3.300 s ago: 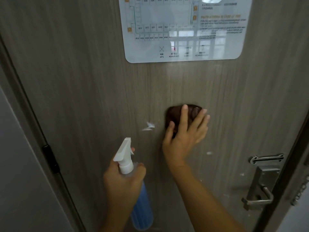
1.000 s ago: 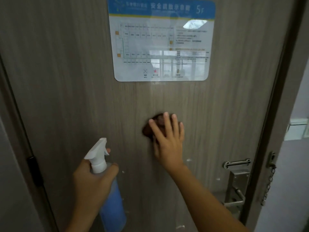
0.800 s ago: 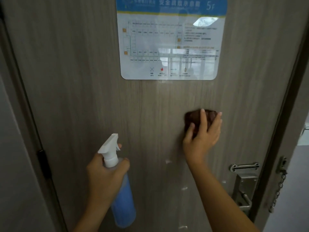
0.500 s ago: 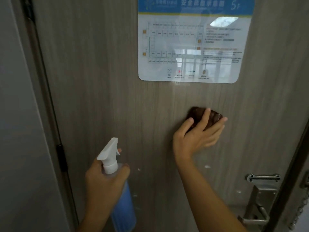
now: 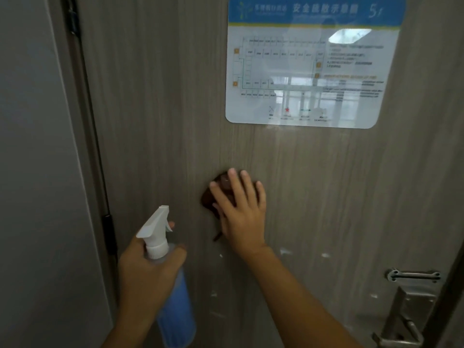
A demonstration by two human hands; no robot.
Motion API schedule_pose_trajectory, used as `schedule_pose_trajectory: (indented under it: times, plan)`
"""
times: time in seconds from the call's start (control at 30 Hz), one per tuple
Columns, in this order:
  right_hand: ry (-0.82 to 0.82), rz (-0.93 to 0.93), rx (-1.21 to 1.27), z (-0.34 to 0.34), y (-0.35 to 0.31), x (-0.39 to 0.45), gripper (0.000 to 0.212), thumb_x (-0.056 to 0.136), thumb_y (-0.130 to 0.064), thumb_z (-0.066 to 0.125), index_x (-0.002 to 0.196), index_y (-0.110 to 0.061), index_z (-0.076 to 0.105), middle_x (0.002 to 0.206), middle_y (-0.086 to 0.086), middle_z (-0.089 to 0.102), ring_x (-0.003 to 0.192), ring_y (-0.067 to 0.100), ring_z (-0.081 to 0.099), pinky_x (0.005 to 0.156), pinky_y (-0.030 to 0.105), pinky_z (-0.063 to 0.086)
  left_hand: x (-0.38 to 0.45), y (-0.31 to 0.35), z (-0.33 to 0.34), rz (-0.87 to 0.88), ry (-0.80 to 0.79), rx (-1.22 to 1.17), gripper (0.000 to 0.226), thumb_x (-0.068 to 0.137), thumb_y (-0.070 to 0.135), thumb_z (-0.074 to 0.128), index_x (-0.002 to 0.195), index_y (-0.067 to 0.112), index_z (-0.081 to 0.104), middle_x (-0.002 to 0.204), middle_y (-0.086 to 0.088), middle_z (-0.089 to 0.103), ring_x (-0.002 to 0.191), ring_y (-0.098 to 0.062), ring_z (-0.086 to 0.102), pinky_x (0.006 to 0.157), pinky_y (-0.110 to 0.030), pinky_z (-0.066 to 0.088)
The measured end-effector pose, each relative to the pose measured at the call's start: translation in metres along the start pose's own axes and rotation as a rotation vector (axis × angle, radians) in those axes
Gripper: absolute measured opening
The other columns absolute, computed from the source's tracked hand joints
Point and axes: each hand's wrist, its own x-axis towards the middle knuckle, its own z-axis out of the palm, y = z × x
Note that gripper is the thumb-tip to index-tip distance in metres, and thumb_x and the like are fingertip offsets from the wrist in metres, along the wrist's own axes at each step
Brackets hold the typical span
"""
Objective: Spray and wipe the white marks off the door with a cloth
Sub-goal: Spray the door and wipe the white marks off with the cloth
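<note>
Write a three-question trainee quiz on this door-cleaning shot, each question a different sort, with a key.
1. True or false: the right hand presses the brown cloth flat against the door with straight fingers.
2. Multiple choice: the left hand grips (A) a sponge, (B) the spray bottle, (C) the door handle.
3. Fill in: the remaining white marks lie ____ the cloth, not above it.

Key
1. True.
2. B; its white nozzle sits above the blue body.
3. Below; specks show at wrist height and further down, towards the handle. The evacuation sign hangs above the cloth.
</note>
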Motion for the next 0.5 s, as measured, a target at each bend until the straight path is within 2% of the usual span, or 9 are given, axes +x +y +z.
schedule_pose_trajectory:
  times: [0.07, 0.13, 0.23, 0.37, 0.43, 0.5]
  plan:
    - [0.133, 0.223, 0.052, -0.009, 0.014, 0.014, 0.04, 0.099, -0.026, 0.067, 0.14, -0.023, 0.065, 0.159, 0.018, 0.042, 0.149, 0.041, 0.036, 0.117, 0.062, 0.028, 0.004, -0.004, -0.01, -0.013, 0.001, -0.012, 0.038, 0.077, -0.014, 0.08, 0.09, 0.019, 0.066, 0.069, 0.003, 0.068, 0.064, 0.002, 0.066, 0.058, -0.007, 0.05]
    - [0.285, 0.486, 0.074, -0.012, 0.02, 0.035, 0.04, 0.101, -0.027, 0.063, 0.141, -0.02, 0.063, 0.161, 0.021, 0.037, 0.15, 0.042, 0.032, 0.118, 0.063, 0.026, 0.007, -0.006, -0.02, -0.018, 0.009, -0.023, 0.045, 0.076, -0.014, 0.079, 0.089, 0.026, 0.064, 0.072, 0.017, 0.071, 0.066, 0.004, 0.067, 0.06, -0.006, 0.05]
    - [0.354, 0.655, 0.033, -0.002, 0.0, 0.057, 0.043, 0.102, -0.026, 0.061, 0.144, -0.02, 0.06, 0.164, 0.023, 0.031, 0.153, 0.042, 0.025, 0.121, 0.062, 0.021, 0.011, -0.006, -0.035, -0.031, 0.036, -0.039, 0.049, 0.078, -0.016, 0.078, 0.088, 0.029, 0.062, 0.069, 0.023, 0.069, 0.063, 0.005, 0.066, 0.057, -0.007, 0.049]
    - [0.273, 0.611, -0.006, 0.023, -0.052, 0.049, 0.051, 0.099, -0.023, 0.062, 0.149, -0.021, 0.054, 0.165, 0.024, 0.027, 0.154, 0.043, 0.021, 0.122, 0.062, 0.018, 0.017, -0.014, -0.055, -0.048, 0.072, -0.056, 0.051, 0.078, -0.015, 0.078, 0.091, 0.032, 0.064, 0.073, 0.023, 0.071, 0.066, 0.004, 0.067, 0.058, -0.009, 0.051]
    - [0.2, 0.516, -0.006, 0.036, -0.075, 0.034, 0.053, 0.098, -0.023, 0.064, 0.15, -0.022, 0.054, 0.164, 0.023, 0.027, 0.153, 0.044, 0.022, 0.122, 0.062, 0.018, 0.02, -0.021, -0.062, -0.054, 0.096, -0.065, 0.049, 0.077, -0.015, 0.079, 0.091, 0.03, 0.066, 0.07, 0.01, 0.072, 0.064, 0.003, 0.067, 0.057, -0.01, 0.051]
    - [0.125, 0.353, -0.019, 0.047, -0.09, 0.014, 0.055, 0.095, -0.022, 0.069, 0.149, -0.023, 0.056, 0.163, 0.022, 0.03, 0.152, 0.043, 0.024, 0.121, 0.063, 0.019, 0.022, -0.028, -0.068, -0.05, 0.113, -0.061, 0.049, 0.076, -0.015, 0.08, 0.09, 0.03, 0.067, 0.069, 0.008, 0.071, 0.063, 0.004, 0.066, 0.057, -0.009, 0.05]
